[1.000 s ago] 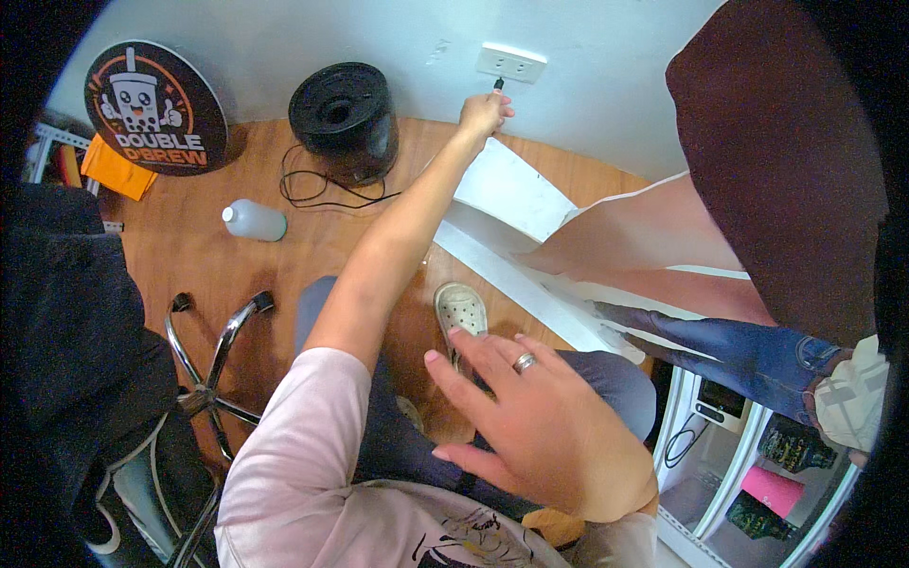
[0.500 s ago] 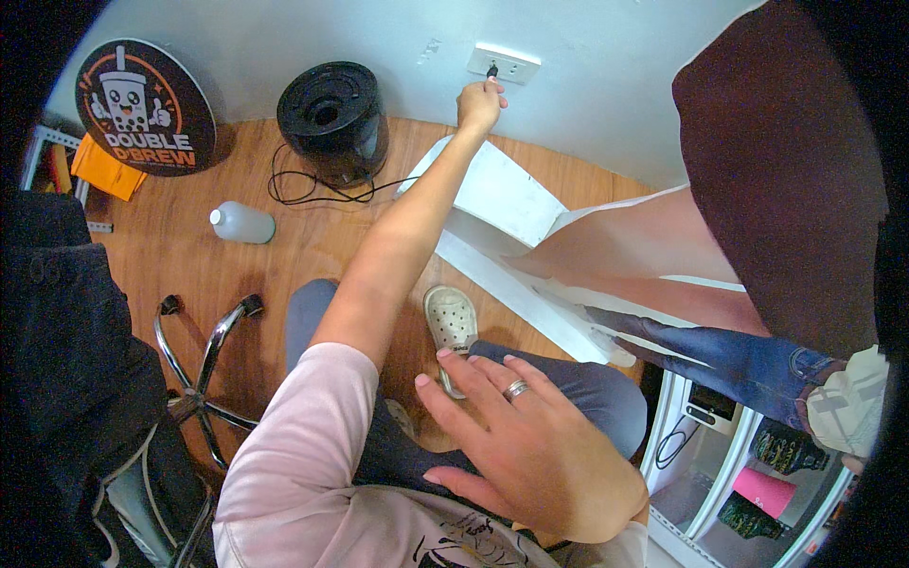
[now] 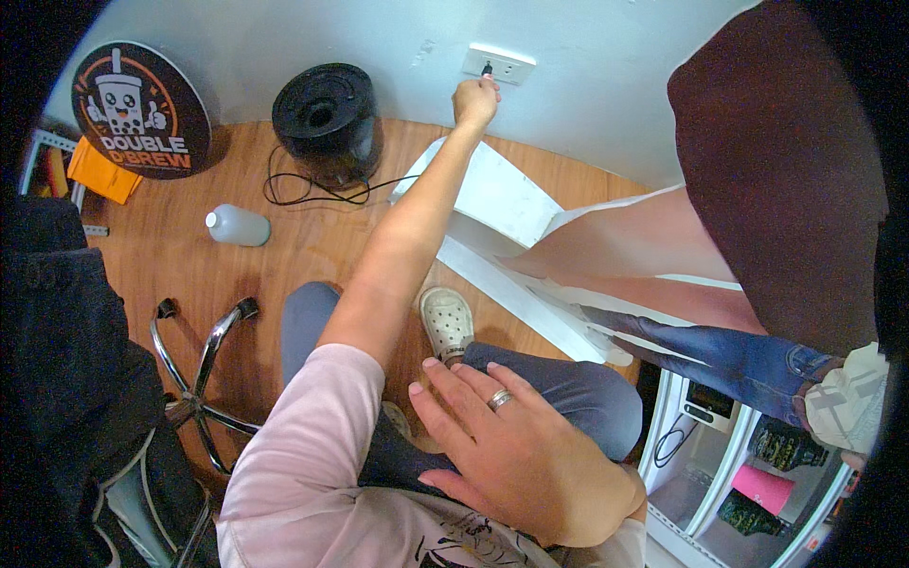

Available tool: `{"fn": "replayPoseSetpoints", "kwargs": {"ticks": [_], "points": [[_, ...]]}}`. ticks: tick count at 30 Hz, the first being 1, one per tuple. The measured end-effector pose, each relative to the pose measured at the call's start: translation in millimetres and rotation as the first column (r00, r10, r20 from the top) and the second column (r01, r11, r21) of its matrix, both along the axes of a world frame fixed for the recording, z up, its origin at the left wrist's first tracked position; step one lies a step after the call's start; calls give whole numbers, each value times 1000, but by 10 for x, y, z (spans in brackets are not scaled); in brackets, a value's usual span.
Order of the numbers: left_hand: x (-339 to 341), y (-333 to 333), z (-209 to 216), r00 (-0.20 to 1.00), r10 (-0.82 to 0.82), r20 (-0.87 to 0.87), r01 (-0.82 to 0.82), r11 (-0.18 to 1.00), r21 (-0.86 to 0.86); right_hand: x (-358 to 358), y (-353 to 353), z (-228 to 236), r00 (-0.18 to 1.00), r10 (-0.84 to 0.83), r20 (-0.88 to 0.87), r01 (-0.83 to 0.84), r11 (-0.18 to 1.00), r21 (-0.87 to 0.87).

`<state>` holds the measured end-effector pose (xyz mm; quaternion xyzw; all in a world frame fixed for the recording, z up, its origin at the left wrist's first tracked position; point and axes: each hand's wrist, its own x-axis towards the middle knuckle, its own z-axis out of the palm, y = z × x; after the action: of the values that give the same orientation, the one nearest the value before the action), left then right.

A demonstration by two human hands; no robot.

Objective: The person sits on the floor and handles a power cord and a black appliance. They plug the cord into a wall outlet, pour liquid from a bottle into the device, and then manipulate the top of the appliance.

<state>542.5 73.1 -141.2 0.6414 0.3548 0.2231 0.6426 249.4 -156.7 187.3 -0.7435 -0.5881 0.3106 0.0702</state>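
My left arm stretches forward to the pale wall. There, my left hand point(image 3: 475, 102) has its fingers closed on a black plug point(image 3: 488, 69) at the white wall outlet point(image 3: 511, 64). Whether the plug's prongs are fully in cannot be made out. A thin black cord point(image 3: 322, 197) runs from a black cylindrical appliance point(image 3: 327, 128) with a round hole in its top, passing behind my left forearm. Over my lap, my right hand point(image 3: 530, 445), wearing a silver ring, is palm down with its fingers extended and nothing in it.
A white bottle point(image 3: 239, 225) lies on the wooden floor left of the appliance. A round sign point(image 3: 142, 109) leans on the wall. A chair base point(image 3: 194, 402) stands left. On the right are a large printed cutout point(image 3: 653, 246) and a white shelf unit point(image 3: 696, 473).
The view has shifted slightly. My left hand stays at the plug on the outlet, and my right hand has drifted a little left over my lap.
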Motion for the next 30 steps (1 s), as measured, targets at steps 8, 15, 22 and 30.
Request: {"fn": "replayPoseSetpoints", "kwargs": {"ticks": [8, 15, 22, 30], "points": [[43, -16, -29, 997, 50, 55, -43, 993, -112, 11, -13, -2, 997, 61, 55, -60, 998, -15], [121, -160, -80, 998, 58, -14, -58, 998, 28, 41, -72, -16, 997, 50, 55, -48, 998, -30], [93, -53, -162, 999, 31, 28, -33, 999, 40, 6, -127, -38, 989, 95, 116, -96, 995, 5], [249, 238, -431, 998, 40, 56, -49, 984, 171, -78, -137, -21, 990, 95, 109, -106, 989, 99]]}}
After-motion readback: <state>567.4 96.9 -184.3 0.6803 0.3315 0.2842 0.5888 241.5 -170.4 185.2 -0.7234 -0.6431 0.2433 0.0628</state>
